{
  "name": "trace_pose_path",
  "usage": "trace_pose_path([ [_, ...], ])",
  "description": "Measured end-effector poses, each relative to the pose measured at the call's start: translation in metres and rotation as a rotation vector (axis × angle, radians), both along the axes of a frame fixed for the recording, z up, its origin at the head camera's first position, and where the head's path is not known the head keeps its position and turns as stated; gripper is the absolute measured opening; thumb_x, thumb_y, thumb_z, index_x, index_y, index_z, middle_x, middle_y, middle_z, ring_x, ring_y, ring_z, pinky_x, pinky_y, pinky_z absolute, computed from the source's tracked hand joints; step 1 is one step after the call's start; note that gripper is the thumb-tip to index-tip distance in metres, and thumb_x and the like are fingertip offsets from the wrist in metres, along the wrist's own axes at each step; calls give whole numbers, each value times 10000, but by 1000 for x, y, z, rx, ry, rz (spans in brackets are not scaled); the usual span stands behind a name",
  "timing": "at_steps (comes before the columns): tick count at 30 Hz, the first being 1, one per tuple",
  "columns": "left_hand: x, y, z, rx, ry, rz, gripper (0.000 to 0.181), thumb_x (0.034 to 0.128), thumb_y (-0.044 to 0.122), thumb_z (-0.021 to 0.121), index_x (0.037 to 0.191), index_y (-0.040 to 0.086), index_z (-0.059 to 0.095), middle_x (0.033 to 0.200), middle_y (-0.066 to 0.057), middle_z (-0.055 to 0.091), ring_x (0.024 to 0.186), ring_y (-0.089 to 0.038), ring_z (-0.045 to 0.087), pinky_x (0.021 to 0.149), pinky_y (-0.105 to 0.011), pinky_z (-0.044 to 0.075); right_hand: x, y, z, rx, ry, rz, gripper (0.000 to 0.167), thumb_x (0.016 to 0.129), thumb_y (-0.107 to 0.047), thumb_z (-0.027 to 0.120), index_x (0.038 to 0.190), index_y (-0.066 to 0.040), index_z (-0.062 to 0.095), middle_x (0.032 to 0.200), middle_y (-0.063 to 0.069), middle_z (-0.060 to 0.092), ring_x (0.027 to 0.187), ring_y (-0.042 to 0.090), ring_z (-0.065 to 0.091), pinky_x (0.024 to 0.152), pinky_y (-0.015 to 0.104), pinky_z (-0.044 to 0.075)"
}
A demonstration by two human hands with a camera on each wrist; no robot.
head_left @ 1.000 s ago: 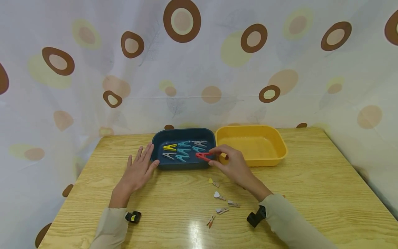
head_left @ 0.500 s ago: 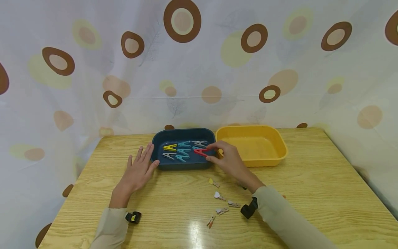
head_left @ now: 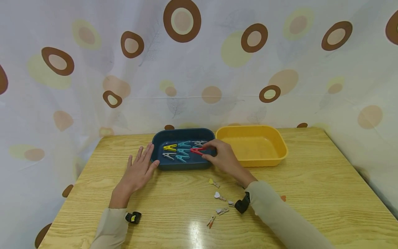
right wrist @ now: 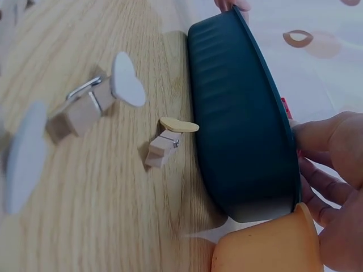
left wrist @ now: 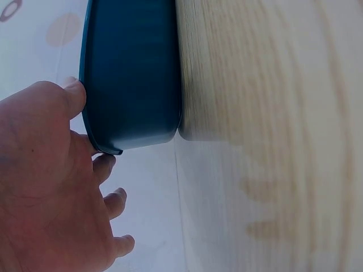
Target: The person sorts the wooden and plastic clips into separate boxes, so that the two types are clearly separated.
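Note:
Between the thumb and fingers of my right hand (head_left: pixel 227 159) is a red clothespin (head_left: pixel 196 151), held over the right part of the dark blue tub (head_left: pixel 183 166). Only a sliver of it shows past the rim in the right wrist view. Inside the tub lie a yellow clothespin (head_left: pixel 169 147), grey ones and several light blue ones; those under the red one are partly hidden. My left hand (head_left: pixel 136 173) rests against the tub's left end, fingers mostly extended, and its thumb (left wrist: pixel 75 97) touches the rim in the left wrist view.
A yellow tub (head_left: pixel 267 162) stands against the blue one's right side. Several small wooden pegs with heart shapes lie in front, among them one with a yellow heart (head_left: pixel 211 181) and one with a white heart (head_left: pixel 217 195). A patterned curtain (head_left: pixel 192 114) hangs behind the table.
My right hand has moved left and slightly away from me with the red clothespin, further over the blue tub. The left hand has stayed in place.

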State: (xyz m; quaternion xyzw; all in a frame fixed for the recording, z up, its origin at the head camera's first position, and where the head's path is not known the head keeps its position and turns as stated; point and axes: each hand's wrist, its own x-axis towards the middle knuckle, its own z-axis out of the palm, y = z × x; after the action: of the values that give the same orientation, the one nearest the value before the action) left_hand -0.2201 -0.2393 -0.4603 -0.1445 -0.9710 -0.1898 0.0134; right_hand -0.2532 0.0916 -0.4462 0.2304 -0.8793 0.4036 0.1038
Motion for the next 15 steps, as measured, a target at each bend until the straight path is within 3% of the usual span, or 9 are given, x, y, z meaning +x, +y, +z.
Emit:
trace_pose_path([
  [15, 0, 0, -1, -12, 11, 1, 713, 1113, 497, 305, 1661, 95, 89, 1721, -107, 85, 1562, -407, 55, 1170, -716, 15, -6, -7, -4, 55, -15, -26, 297, 872, -133, 841, 1149, -64, 761, 1134, 96, 711, 970, 333, 641, 815, 429, 539],
])
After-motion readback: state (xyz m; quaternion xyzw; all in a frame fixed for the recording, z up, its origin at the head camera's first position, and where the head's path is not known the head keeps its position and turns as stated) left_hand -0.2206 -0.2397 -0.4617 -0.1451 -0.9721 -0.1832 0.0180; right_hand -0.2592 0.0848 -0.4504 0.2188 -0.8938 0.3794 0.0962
